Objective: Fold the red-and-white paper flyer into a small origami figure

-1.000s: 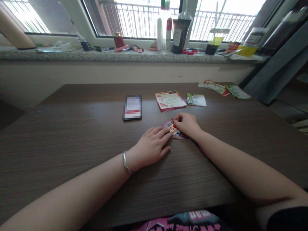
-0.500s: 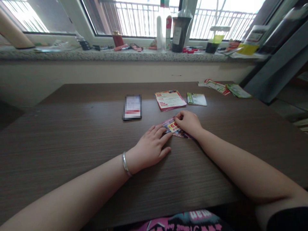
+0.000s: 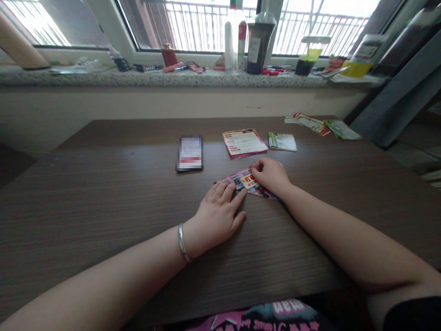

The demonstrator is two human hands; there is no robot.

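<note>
A colourful printed paper flyer (image 3: 237, 175), narrow and apparently folded, lies on the brown wooden table (image 3: 113, 197) in front of me. My left hand (image 3: 222, 214) rests flat on its left part and lower edge, fingers spread, a silver bracelet at the wrist. With thumb and fingers pinched together, my right hand (image 3: 272, 174) grips the flyer's upper edge near a yellow patch with red print. Its right end is partly hidden under that hand. Just beyond lies a stack of printed flyers (image 3: 244, 142), with a smaller green and white stack of cards (image 3: 282, 142) beside it.
A phone (image 3: 190, 154) with a blurred screen lies left of the stack. Several paper strips (image 3: 312, 124) and a green leaflet (image 3: 342, 129) sit at the back right. Behind the table, a granite windowsill (image 3: 206, 79) carries cups, including a dark drink cup (image 3: 255, 50), and small items.
My left hand has drawn back slightly toward me, its fingers lower on the flyer, so more of the flyer's left end shows. My right hand keeps its pinch at nearly the same place.
</note>
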